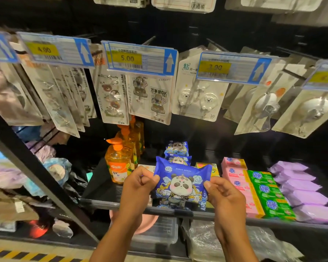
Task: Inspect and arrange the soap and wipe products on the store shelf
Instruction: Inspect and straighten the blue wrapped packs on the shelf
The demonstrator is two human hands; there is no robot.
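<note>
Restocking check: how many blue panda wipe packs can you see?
4 panda packs: one held by the left hand and right hand, one beneath it at the shelf front, two behind it. Others may be hidden.

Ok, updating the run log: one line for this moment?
left hand: pinches panda wipe pack | right hand: pinches it | phase: inspect
</note>
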